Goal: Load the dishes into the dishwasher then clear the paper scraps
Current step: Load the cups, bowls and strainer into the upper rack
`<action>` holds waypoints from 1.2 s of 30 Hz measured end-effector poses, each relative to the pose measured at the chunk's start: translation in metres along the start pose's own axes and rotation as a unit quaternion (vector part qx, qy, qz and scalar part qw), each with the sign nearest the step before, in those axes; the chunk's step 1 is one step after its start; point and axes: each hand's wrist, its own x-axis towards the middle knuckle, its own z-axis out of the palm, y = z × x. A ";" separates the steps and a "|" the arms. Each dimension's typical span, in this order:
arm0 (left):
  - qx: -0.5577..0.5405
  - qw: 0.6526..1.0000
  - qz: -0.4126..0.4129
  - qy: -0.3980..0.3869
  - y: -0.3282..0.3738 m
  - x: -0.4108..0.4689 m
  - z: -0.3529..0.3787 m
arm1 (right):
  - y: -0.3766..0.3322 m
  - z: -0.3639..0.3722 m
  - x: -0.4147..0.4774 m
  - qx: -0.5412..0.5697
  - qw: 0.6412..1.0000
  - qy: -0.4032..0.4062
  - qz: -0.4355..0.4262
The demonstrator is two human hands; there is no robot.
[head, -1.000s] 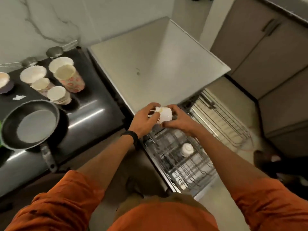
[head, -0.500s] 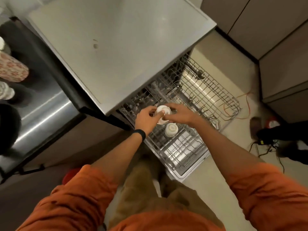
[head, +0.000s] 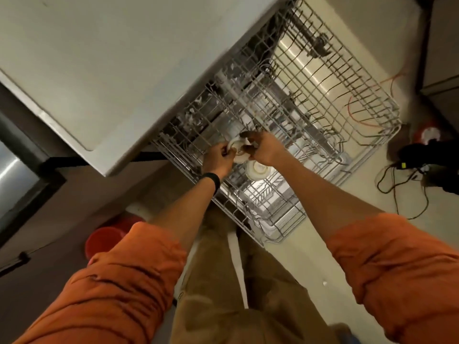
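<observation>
Fingers (head: 258, 140) of both hands curl round one white cup (head: 239, 153).
Over the rack (head: 347, 115), left hand (head: 216, 162) and right hand (head: 267, 152) hold it, beside a second cup (head: 257, 170).

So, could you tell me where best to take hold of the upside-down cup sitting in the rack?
I'd pinch the side wall under its upturned base, from above: the upside-down cup sits mouth down among the rack wires, so only the base end is free. Mind the held cup beside it.
</observation>
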 end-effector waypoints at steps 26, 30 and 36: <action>0.122 0.987 0.097 0.050 0.049 -0.073 -0.022 | -0.022 -0.012 -0.072 -0.118 0.991 0.056 -0.036; 0.142 0.976 0.143 0.089 0.066 -0.115 -0.041 | -0.042 -0.027 -0.103 -0.113 0.987 0.075 -0.083; 0.176 0.950 0.206 0.154 0.082 -0.168 -0.090 | -0.089 -0.051 -0.141 -0.097 0.975 0.107 -0.166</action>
